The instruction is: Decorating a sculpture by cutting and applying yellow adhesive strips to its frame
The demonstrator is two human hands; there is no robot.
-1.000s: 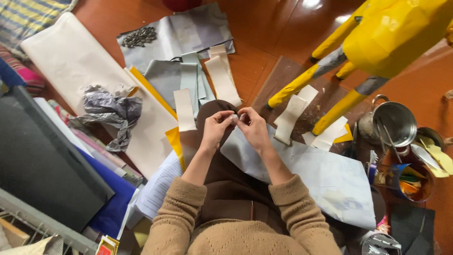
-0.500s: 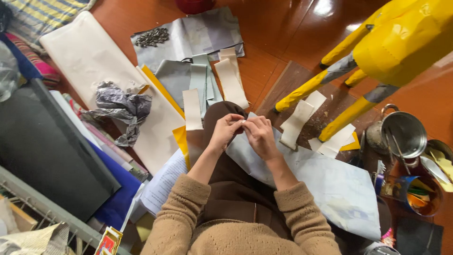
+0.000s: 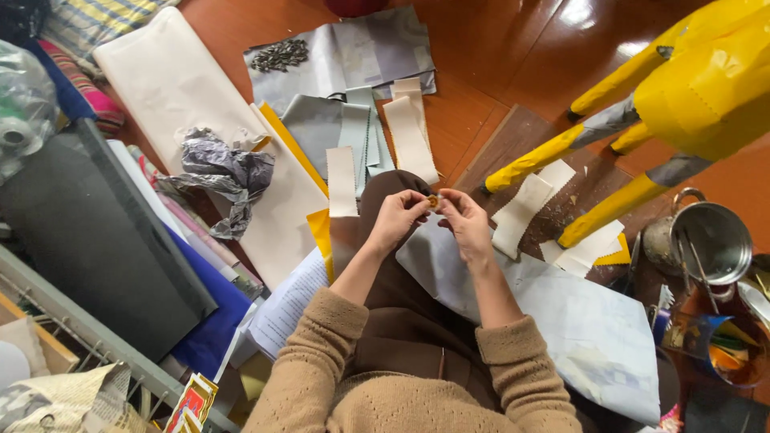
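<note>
Orange speck (image 3: 432, 200) pinched between left hand (image 3: 399, 216), right hand (image 3: 464, 224) fingertips; too small to identify

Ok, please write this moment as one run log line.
left hand + right hand: pinch small orange piece | over lap | paper strips ahead

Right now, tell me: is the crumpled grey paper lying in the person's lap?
No, the crumpled grey paper lies on the cream sheet to the left, apart from both hands.

Red-yellow packets (image 3: 192, 401), perhaps, bottom left.
</note>
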